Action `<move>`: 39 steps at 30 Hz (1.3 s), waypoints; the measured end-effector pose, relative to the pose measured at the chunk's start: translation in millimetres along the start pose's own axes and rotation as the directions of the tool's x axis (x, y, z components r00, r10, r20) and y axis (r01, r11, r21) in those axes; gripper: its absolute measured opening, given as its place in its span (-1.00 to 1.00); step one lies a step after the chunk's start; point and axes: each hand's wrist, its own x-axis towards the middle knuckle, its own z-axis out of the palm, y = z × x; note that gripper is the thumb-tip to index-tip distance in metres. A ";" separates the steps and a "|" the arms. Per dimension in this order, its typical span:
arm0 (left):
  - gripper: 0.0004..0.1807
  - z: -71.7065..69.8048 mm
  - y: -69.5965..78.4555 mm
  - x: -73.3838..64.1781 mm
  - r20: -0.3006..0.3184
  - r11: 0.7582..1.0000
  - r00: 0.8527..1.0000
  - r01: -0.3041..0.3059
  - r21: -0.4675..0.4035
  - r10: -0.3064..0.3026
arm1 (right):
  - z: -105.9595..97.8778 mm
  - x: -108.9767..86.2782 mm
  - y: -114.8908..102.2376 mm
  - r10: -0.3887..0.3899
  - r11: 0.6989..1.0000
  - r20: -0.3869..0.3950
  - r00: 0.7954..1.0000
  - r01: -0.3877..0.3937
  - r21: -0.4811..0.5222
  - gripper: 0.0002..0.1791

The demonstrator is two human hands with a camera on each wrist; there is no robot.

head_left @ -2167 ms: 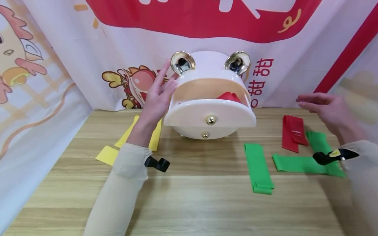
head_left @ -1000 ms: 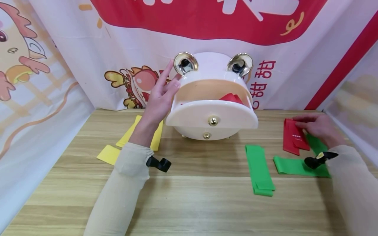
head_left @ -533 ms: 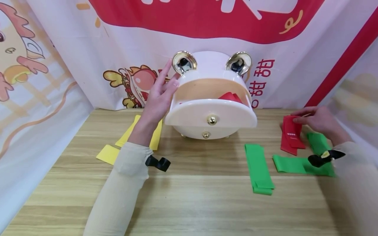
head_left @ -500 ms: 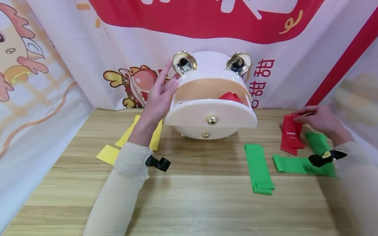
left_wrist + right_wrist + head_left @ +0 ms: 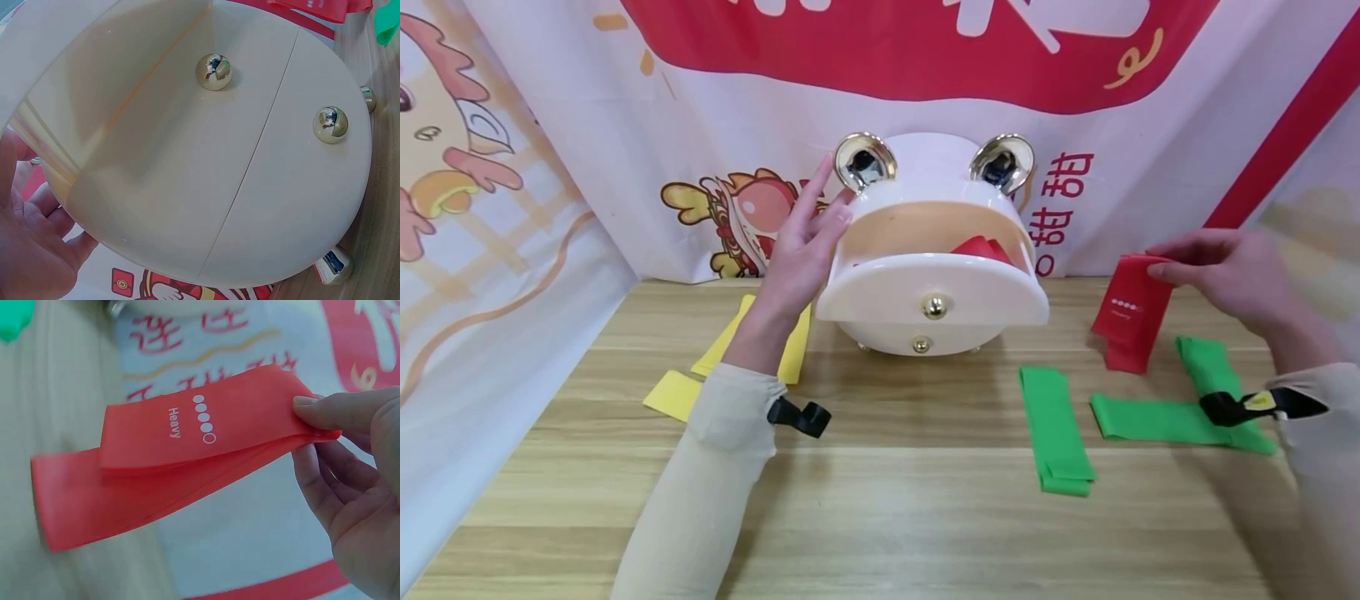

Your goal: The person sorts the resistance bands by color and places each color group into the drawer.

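Observation:
A folded red resistance band [image 5: 206,425] marked "Heavy" hangs from my right hand [image 5: 1232,275], pinched between thumb and fingers at its top end. In the head view it is raised over the right of the table. My left hand [image 5: 801,250] rests with extended fingers along the left side of a white frog-shaped drawer box [image 5: 943,167], thumb near its edge. The box's upper drawer [image 5: 887,292] is pulled out, and red bands [image 5: 981,247] show inside it. Round golden knobs [image 5: 214,72] sit on the drawer fronts in the left wrist view.
Several green bands, one [image 5: 1056,429] right of the box and others [image 5: 1157,418] under the right forearm, lie on the wooden table [image 5: 880,517]. Yellow bands [image 5: 673,394] lie at the left, partly behind the left forearm. A printed cloth backdrop [image 5: 737,108] stands behind the box.
My right hand came down to the red band, pinched it and has lifted it off the table. My left hand has stayed against the box.

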 end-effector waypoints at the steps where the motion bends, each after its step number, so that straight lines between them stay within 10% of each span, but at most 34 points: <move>1: -0.31 0.1 -0.1 0.1 0.000 1.000 1.000 0.000 -0.001 0.000 | -2.2 -1.8 -6.6 -0.011 1.000 -0.013 1.000 0.012 0.021 -0.29; 16: -0.30 -0.4 0.1 0.6 0.006 1.000 1.000 0.007 0.004 -0.007 | -18.1 -39.3 -108.5 -0.141 0.940 -0.228 0.963 0.202 0.274 -0.47; 39: -0.31 -0.6 0.9 0.6 0.005 1.000 1.000 0.008 -0.002 -0.008 | -14.6 -69.2 -211.6 -0.352 0.854 -0.382 0.855 0.460 0.242 -0.60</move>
